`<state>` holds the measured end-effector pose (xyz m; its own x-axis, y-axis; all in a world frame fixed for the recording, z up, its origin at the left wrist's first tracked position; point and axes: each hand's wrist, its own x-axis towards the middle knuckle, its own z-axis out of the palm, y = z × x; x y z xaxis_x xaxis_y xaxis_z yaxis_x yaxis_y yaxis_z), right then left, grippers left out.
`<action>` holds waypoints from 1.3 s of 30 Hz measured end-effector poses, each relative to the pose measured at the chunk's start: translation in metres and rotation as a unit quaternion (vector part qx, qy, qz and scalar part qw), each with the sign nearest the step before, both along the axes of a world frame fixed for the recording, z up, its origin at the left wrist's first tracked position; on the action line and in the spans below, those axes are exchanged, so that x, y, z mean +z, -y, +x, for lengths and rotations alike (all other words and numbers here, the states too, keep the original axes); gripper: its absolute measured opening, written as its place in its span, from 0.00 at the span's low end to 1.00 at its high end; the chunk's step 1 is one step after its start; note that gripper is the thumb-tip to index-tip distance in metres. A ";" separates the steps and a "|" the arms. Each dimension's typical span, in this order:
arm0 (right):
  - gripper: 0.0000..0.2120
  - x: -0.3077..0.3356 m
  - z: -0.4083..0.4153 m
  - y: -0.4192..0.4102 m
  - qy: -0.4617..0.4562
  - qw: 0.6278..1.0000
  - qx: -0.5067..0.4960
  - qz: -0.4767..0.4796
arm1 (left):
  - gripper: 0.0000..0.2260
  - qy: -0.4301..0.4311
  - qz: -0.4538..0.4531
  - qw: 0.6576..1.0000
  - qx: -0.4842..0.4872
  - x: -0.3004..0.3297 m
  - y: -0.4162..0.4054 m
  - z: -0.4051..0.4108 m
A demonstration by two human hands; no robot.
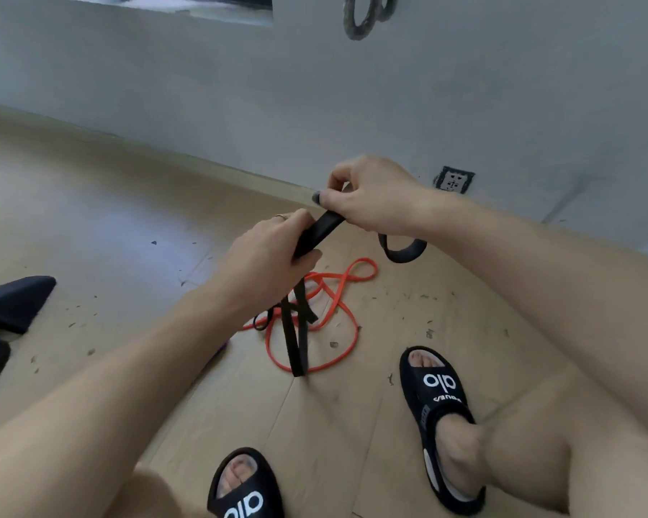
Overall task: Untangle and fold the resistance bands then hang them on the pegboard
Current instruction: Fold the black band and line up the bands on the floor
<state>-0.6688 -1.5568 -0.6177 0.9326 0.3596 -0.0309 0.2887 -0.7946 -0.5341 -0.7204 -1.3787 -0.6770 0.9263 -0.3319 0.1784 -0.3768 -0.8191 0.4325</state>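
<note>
Sandalled feet (440, 424) stand on the floor (102, 226) as both hands, left (266, 252) and right (371, 196), grip a black band (317, 231) (doubled over) above an orange band (326, 293).

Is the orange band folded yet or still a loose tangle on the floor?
Still a loose tangle. The orange band sprawls on the floor in crossing loops, while both hands grip the black band above it.

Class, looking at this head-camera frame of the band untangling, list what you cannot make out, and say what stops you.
- Black band: the stretch inside the left hand and right hand is hidden by fingers.
- Orange band: its crossings are covered by the left forearm and black band.
- Rings on wall: cut by top edge.
</note>
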 end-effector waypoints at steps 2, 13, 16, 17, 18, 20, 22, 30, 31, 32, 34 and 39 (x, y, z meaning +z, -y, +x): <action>0.15 0.004 -0.002 0.011 -0.016 1.000 -0.016 -0.005 | 0.11 0.011 0.011 1.000 -0.011 -0.001 0.005 0.002; 0.15 0.011 -0.009 0.027 -0.033 0.999 0.001 -0.020 | 0.11 0.022 -0.010 1.000 -0.010 0.005 0.004 -0.006; 0.15 0.011 -0.010 0.032 -0.036 0.999 0.002 -0.018 | 0.11 0.007 -0.023 1.000 -0.009 0.010 0.004 -0.010; 0.15 0.011 -0.011 0.034 -0.034 0.999 0.003 -0.016 | 0.11 -0.002 -0.022 1.000 -0.008 0.011 0.005 -0.011; 0.15 0.012 -0.011 0.035 -0.033 0.999 0.005 -0.013 | 0.11 -0.012 -0.020 1.000 -0.006 0.012 0.006 -0.013; 0.15 0.011 -0.008 0.035 -0.034 0.999 0.000 -0.006 | 0.11 -0.035 -0.023 0.999 0.000 0.013 0.005 -0.013; 0.15 0.010 -0.008 0.035 -0.033 0.999 0.005 -0.006 | 0.11 -0.059 -0.021 0.998 0.020 0.016 0.006 -0.015; 0.15 0.018 -0.004 0.057 -0.057 0.997 0.029 0.037 | 0.12 -0.113 -0.010 0.993 0.029 0.031 0.006 -0.028; 0.15 0.017 -0.003 0.062 -0.066 0.997 0.028 0.041 | 0.10 -0.100 -0.025 0.994 0.031 0.033 0.008 -0.029; 0.15 0.015 -0.003 0.066 -0.072 0.996 0.029 0.035 | 0.09 -0.085 -0.042 0.995 0.033 0.035 0.011 -0.030; 0.15 0.009 -0.005 0.068 -0.084 0.996 0.031 0.020 | 0.07 -0.066 -0.070 0.995 0.026 0.040 0.020 -0.031; 0.25 0.004 -0.030 0.032 -0.126 0.979 0.101 0.128 | 0.06 -0.050 -0.078 0.996 -0.018 0.045 0.043 -0.037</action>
